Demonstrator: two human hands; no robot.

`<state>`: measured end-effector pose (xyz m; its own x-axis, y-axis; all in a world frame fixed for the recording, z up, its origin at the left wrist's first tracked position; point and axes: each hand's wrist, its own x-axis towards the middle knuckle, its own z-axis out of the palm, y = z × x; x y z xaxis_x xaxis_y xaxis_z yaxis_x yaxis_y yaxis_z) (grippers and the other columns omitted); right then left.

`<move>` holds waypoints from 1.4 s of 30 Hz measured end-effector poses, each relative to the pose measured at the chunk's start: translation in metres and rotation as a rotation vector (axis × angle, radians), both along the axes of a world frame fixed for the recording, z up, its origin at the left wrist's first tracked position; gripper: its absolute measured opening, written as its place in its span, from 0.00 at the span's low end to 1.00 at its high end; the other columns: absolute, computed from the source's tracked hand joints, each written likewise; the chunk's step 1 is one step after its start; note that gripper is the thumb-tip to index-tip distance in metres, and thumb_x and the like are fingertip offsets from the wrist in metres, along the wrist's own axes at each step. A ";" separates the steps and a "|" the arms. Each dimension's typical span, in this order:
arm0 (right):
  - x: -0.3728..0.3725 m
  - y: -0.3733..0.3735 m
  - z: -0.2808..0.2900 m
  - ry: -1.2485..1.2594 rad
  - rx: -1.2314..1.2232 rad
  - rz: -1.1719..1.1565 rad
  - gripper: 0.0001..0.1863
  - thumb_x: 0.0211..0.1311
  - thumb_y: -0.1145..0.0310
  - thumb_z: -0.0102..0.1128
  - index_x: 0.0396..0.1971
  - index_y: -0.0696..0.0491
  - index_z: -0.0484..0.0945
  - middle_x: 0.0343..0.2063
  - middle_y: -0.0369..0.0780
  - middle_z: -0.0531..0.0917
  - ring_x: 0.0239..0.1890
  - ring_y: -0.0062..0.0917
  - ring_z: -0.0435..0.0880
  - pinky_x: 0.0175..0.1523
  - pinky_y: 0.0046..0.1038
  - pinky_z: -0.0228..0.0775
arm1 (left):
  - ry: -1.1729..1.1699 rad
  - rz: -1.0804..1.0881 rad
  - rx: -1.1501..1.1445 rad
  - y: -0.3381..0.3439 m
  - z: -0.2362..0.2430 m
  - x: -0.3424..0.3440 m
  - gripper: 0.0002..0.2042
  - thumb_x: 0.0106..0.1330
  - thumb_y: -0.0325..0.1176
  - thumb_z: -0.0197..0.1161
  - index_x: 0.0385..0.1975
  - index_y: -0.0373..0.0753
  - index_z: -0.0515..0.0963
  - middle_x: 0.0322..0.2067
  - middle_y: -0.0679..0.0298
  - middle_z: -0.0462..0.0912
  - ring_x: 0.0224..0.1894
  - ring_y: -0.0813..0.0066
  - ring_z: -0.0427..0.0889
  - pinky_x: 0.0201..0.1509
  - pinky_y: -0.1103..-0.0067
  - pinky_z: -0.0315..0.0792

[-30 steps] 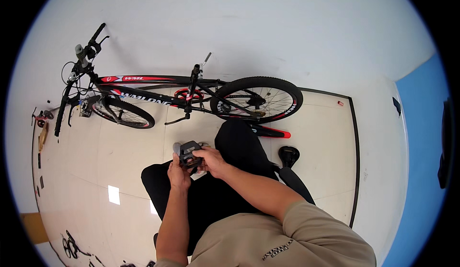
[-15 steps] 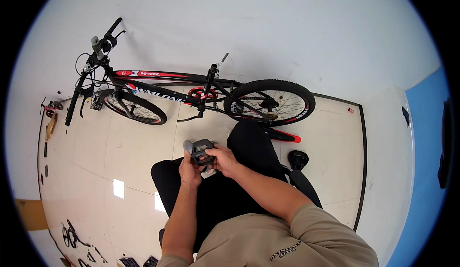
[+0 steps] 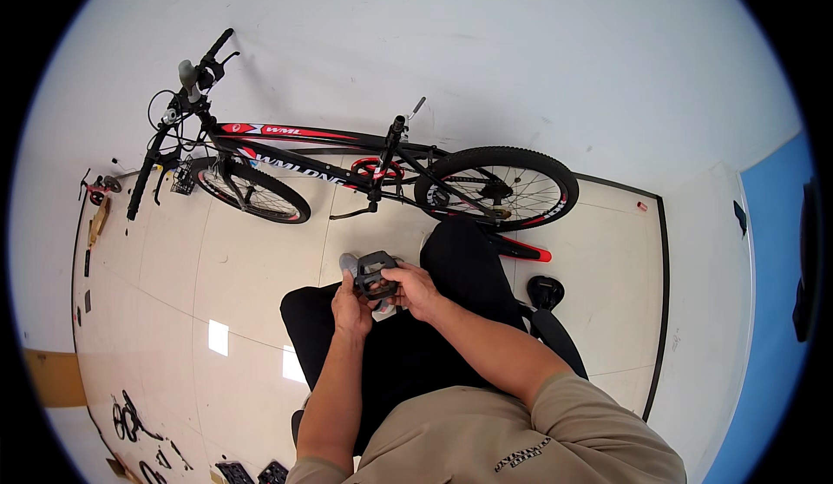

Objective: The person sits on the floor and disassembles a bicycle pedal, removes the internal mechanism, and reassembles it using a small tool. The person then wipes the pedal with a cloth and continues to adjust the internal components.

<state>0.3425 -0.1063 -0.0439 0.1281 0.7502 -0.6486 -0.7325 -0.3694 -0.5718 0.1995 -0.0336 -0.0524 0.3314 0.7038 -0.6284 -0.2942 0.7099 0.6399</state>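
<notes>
Both my hands grip a black plastic bicycle pedal (image 3: 374,267) in front of my lap. My left hand (image 3: 350,309) holds it at the left and lower side, fingers partly hidden beneath it. My right hand (image 3: 413,289) wraps round its right side, the thumb lying on top. A grey shoe (image 3: 348,263) shows just behind the pedal, between my black-trousered legs. Beyond them a black and red bicycle (image 3: 330,135) stands along the white wall, handlebar to the left.
By my right leg lie a black saddle (image 3: 545,292) and a black-red mudguard (image 3: 534,254). Assorted black parts (image 3: 130,423) and black trays (image 3: 234,474) lie at lower left. A small pink wheeled toy (image 3: 97,190) is at far left. A blue wall section (image 3: 772,232) rises at right.
The whole view has shifted, so bicycle, legs and hands appear a little farther right. Both hands still hold the pedal, with little visible change in grip.
</notes>
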 end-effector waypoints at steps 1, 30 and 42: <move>0.000 0.000 0.000 0.001 0.001 -0.003 0.14 0.64 0.61 0.62 0.46 0.49 0.78 0.36 0.35 0.87 0.36 0.21 0.84 0.40 0.26 0.74 | -0.005 0.009 -0.017 -0.001 0.004 0.002 0.21 0.77 0.48 0.50 0.50 0.33 0.73 0.39 0.56 0.80 0.41 0.66 0.83 0.47 0.65 0.81; -0.001 0.001 0.001 0.017 -0.011 -0.023 0.14 0.64 0.61 0.62 0.48 0.48 0.78 0.35 0.32 0.84 0.36 0.20 0.82 0.40 0.25 0.74 | 0.007 0.025 0.008 0.000 -0.001 0.001 0.20 0.76 0.49 0.54 0.47 0.34 0.71 0.37 0.53 0.84 0.39 0.63 0.86 0.41 0.65 0.82; 0.001 0.002 0.002 0.020 -0.017 -0.012 0.15 0.65 0.61 0.61 0.49 0.49 0.78 0.35 0.33 0.84 0.34 0.19 0.82 0.37 0.24 0.74 | -0.068 0.048 0.032 0.000 -0.009 -0.002 0.14 0.76 0.44 0.55 0.43 0.37 0.69 0.37 0.55 0.82 0.38 0.65 0.85 0.40 0.66 0.83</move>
<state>0.3433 -0.1038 -0.0423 0.1239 0.7377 -0.6637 -0.7484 -0.3697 -0.5506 0.1972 -0.0332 -0.0610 0.3385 0.7393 -0.5821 -0.3710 0.6734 0.6394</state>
